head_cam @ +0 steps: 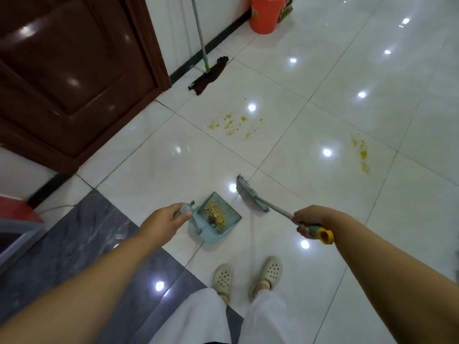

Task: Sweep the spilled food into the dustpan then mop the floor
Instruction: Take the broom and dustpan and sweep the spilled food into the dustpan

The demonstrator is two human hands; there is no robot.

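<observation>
Yellow crumbs fill the teal dustpan (218, 218) on the near floor (323, 120); left hand (165, 219) grips its handle, right hand (309, 223) grips the broom (250, 194) just right; stains (233, 124) farther off, mop (208, 74) by the wall

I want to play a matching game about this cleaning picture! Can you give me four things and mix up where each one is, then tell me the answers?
Things:
1. dustpan
2. broom
3. mop
4. orange bucket

Places:
A. leaning on the wall by the brown door
B. held by the right hand
C. far back, against the wall
D. held by the left hand, with yellow crumbs inside

Pairs: 1-D, 2-B, 3-A, 4-C
</observation>
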